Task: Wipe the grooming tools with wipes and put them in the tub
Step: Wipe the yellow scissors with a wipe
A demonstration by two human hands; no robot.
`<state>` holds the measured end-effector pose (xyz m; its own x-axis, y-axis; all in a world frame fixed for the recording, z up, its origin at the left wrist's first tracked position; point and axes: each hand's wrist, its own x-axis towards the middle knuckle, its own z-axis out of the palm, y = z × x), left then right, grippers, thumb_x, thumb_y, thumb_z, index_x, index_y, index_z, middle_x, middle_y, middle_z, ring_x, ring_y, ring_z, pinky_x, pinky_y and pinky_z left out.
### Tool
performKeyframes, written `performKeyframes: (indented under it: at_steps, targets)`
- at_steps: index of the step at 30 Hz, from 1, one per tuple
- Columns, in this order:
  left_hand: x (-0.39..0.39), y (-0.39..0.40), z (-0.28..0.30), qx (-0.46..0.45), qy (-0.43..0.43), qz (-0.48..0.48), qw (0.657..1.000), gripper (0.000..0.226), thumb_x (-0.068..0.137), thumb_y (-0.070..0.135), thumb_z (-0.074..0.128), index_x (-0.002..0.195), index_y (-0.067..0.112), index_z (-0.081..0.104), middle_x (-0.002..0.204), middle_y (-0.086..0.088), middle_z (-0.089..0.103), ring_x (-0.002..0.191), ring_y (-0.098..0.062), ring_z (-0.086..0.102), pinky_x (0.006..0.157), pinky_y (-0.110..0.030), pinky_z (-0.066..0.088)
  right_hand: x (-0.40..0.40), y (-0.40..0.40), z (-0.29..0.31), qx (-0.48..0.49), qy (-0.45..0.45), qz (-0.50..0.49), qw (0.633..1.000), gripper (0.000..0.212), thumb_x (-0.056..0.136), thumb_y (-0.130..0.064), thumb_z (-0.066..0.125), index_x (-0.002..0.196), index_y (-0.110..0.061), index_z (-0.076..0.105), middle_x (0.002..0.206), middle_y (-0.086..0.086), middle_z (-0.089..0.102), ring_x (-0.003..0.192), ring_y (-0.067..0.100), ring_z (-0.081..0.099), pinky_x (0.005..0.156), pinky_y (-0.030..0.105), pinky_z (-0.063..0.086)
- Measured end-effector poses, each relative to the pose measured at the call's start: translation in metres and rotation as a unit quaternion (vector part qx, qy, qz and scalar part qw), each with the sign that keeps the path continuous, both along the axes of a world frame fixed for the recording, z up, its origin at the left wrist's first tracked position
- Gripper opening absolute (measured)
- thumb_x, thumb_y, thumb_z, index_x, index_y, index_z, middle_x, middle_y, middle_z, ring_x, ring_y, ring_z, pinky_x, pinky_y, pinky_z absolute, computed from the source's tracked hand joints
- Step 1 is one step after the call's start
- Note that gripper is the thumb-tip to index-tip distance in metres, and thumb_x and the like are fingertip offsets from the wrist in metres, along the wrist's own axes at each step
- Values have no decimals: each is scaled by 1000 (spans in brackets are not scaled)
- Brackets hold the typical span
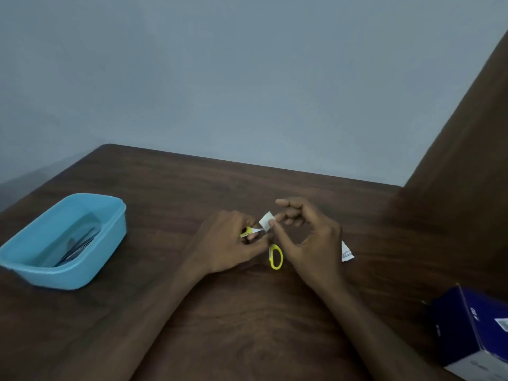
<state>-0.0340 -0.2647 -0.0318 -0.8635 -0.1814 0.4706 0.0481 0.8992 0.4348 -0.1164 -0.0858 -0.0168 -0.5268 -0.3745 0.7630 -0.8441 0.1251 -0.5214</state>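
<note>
Small scissors with yellow handles (275,256) are held over the middle of the brown table (220,312). My left hand (228,243) grips them, one handle loop hanging free below my fingers. My right hand (305,235) pinches a small white wipe (266,220) between thumb and forefinger, pressed against the scissors' blade area. The blades are mostly hidden by the wipe and my fingers. A light blue plastic tub (90,259) stands at the left of the table with several dark metal grooming tools (78,244) lying inside.
A torn white wipe sachet (347,251) lies on the table just right of my right hand. A dark blue and white box (472,331) sits at the lower right edge. A brown panel (467,147) rises on the right; a grey wall is behind.
</note>
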Motion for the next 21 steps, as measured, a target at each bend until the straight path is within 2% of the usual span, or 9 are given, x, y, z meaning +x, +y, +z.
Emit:
performKeyframes:
  at_steps: [3, 6, 8, 11, 13, 15, 18, 21]
  targets:
    - [4, 2, 4, -6, 5, -19, 1000, 53, 84, 66, 57, 66, 17, 47, 57, 0, 55, 55, -20, 54, 47, -31, 29, 0, -2, -1, 27, 0, 6, 1000, 32, 82, -10, 88, 109, -23, 75, 82, -16, 76, 83, 7, 70, 77, 26, 53]
    - [9, 7, 7, -41, 2, -53, 998, 55, 87, 68, 62, 68, 18, 51, 66, 3, 59, 62, -16, 57, 51, -34, 40, -6, -5, -2, -28, -112, -10, 993, 29, 80, -9, 89, 101, -26, 78, 78, -12, 78, 78, 10, 74, 74, 28, 56]
    - [13, 10, 8, -38, 2, -63, 997, 57, 88, 68, 65, 67, 17, 48, 64, 2, 57, 60, -17, 54, 51, -34, 39, -14, -4, -3, -73, -191, -24, 979, 26, 82, -8, 88, 98, -25, 78, 79, -8, 79, 77, 12, 76, 74, 27, 59]
    - [13, 7, 9, 23, 14, -69, 997, 57, 90, 61, 70, 64, 16, 46, 57, 0, 51, 53, -18, 48, 52, -35, 35, -26, 3, -5, -116, -303, -11, 946, 27, 87, -3, 83, 108, -18, 74, 84, 0, 80, 80, 14, 78, 78, 30, 59]
    - [13, 3, 10, 78, 22, -75, 994, 57, 91, 57, 71, 64, 12, 49, 54, 0, 45, 50, -14, 40, 51, -38, 34, -26, 7, -5, -91, -350, 36, 932, 33, 89, 0, 80, 116, -17, 69, 81, 5, 80, 76, 16, 77, 76, 35, 60]
    - [13, 1, 10, 111, 29, -76, 990, 58, 93, 57, 70, 67, 7, 55, 54, -4, 40, 50, -9, 34, 51, -37, 30, -20, 8, -5, -56, -370, 87, 923, 40, 90, 1, 79, 122, -18, 64, 82, 8, 80, 76, 17, 77, 75, 35, 60]
    - [13, 2, 9, 127, 19, -76, 989, 67, 93, 68, 67, 68, 6, 57, 56, -11, 41, 51, -8, 32, 51, -41, 29, -8, 8, -1, -21, -388, 153, 909, 48, 90, 0, 79, 131, -17, 62, 90, 10, 81, 85, 19, 77, 81, 31, 60]
    - [12, 2, 8, 120, 2, -71, 990, 68, 93, 69, 66, 68, 7, 54, 54, -3, 36, 51, -9, 32, 51, -44, 30, -4, 10, 4, -26, -409, 183, 893, 49, 91, 4, 76, 133, -17, 62, 89, 12, 80, 83, 22, 73, 78, 31, 58]
